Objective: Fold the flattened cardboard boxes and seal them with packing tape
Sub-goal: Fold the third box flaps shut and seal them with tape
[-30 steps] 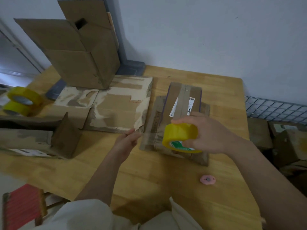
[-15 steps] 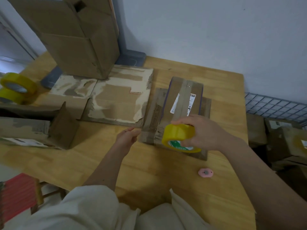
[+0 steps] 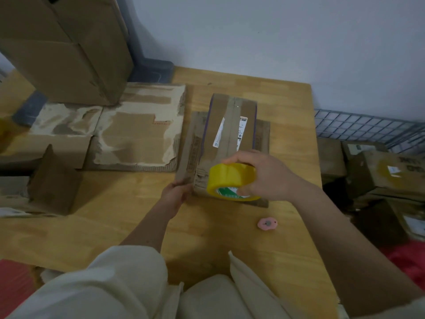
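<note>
**Taping a small cardboard box at a wooden table**

A person sits at a wooden table (image 3: 230,226), seen from above. The right hand (image 3: 269,178) grips a yellow roll of packing tape (image 3: 232,180), held just above the near end of a small folded box (image 3: 232,125). This box rests on a flattened sheet of cardboard (image 3: 190,143). The left hand (image 3: 174,194) has its fingers curled at the box's near left corner, touching the cardboard there; whether it pinches a tape end cannot be told.

A strip of tape already runs along the box's top seam, so this box looks nearly sealed. Work remains: a torn flattened box (image 3: 135,130) lies to the left, unfolded. A taller box (image 3: 69,49) stands behind it. A small pink object (image 3: 267,224), perhaps a cutter, lies near the right forearm.
</note>
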